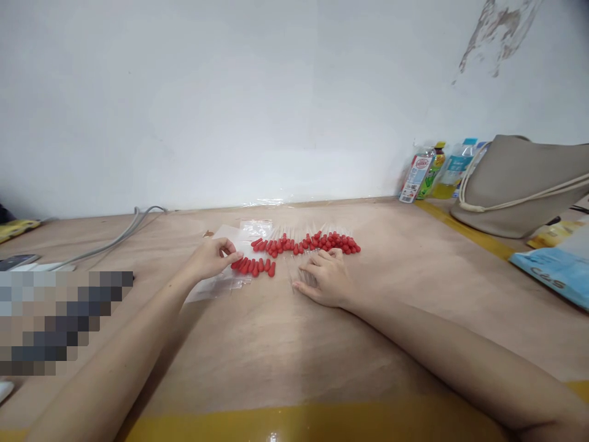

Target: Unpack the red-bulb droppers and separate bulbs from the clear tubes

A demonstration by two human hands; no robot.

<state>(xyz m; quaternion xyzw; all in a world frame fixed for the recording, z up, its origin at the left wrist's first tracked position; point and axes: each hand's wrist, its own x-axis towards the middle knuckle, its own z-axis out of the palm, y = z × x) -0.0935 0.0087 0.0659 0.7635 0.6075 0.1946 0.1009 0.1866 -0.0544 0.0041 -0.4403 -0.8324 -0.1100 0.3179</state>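
My left hand (214, 258) pinches thumb and forefinger together at the left end of a short row of red rubber dropper bulbs (255, 267). Whether a bulb is between those fingertips is hard to make out. On the table my right hand (326, 279) curls over several thin clear tubes (307, 276), which show between its thumb and fingers. Just beyond both hands lies a longer row of droppers with red bulbs (294, 247), their clear stems pointing toward the wall. The bulbs are heaped more thickly at the right end.
Clear plastic bags (256, 228) lie behind and under the left hand. A grey cable (115, 244) runs along the left. At the right stand a drink carton (415, 178), bottles (453, 172) and a grey bag (519, 184), with a blue packet (552, 276) nearer.
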